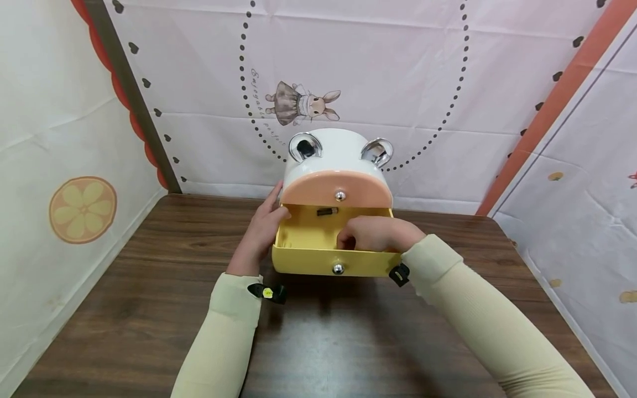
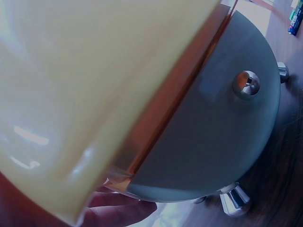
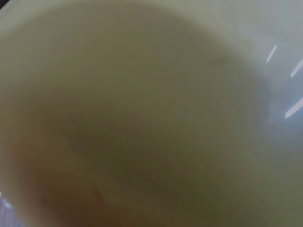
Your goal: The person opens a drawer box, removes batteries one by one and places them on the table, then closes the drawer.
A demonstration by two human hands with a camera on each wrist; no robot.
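A frog-like storage cabinet point(image 1: 325, 150) with a white top and silver eyes stands on the table. Its yellow drawer point(image 1: 304, 262) is pulled out. Inside that drawer, by the back, lies a small dark battery point(image 1: 327, 211) with a copper-coloured end. My left hand point(image 1: 262, 228) rests at the cabinet's left side, its thumb on the drawer's rim and its fingers along the outer wall. Into the drawer's right half reaches my right hand point(image 1: 375, 234), fingers curled downward. Whether it holds anything is hidden by the hand. The right wrist view is mostly a blurred pale yellow surface.
A peach drawer front point(image 1: 318, 190) with a silver knob sits above the yellow drawer. Below it the left wrist view shows a grey-green drawer front point(image 2: 203, 123) and silver feet point(image 2: 234, 199). A small blue-and-green object point(image 2: 296, 21) lies beyond. Printed cloth point(image 1: 388, 66) hangs behind the table.
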